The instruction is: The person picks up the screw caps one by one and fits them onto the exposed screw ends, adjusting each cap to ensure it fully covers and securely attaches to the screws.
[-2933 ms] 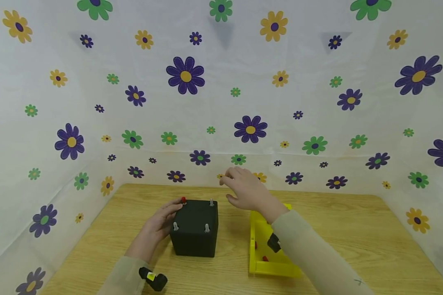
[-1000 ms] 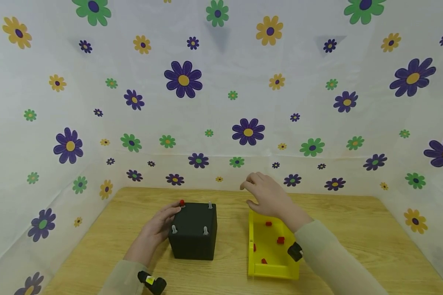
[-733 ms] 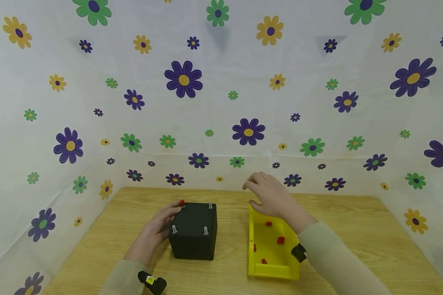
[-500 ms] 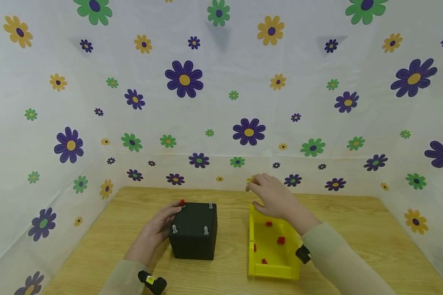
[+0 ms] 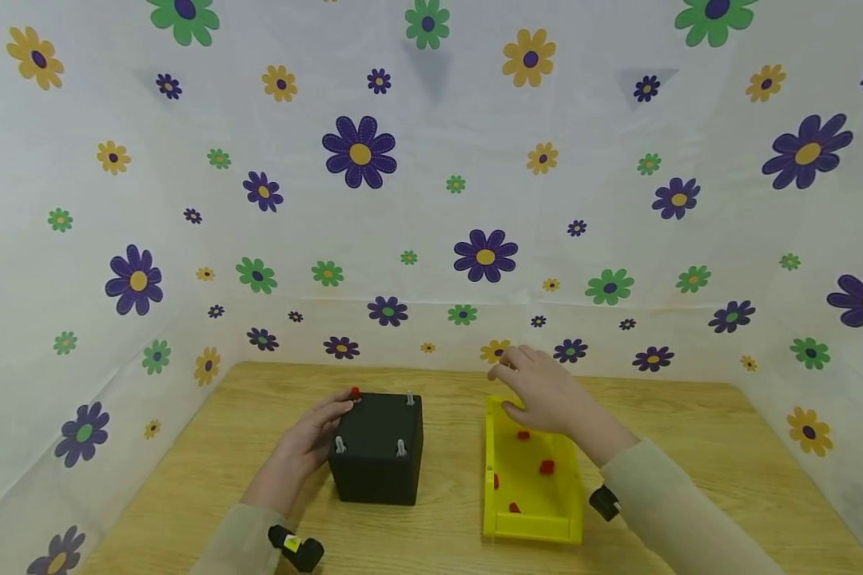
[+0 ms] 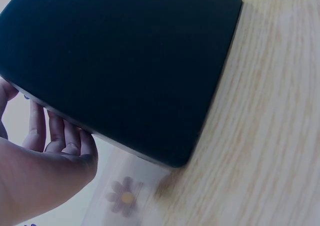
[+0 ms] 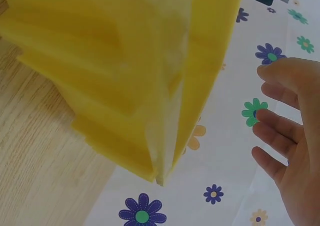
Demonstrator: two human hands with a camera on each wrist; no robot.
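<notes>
Right hand near tray of pieces

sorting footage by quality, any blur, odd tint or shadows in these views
Head: fairly even light, faint grey triangular patches on the flowered backdrop; left wrist: bluish cast, black box nearly featureless; right wrist: yellow tray close up and soft.

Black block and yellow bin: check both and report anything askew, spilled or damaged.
Nothing stands out. The black block sits flat on the table, bare metal pins standing at three corners, a red cap at the fourth. The loose red pieces in view lie inside the yellow bin. No damage shows.
</notes>
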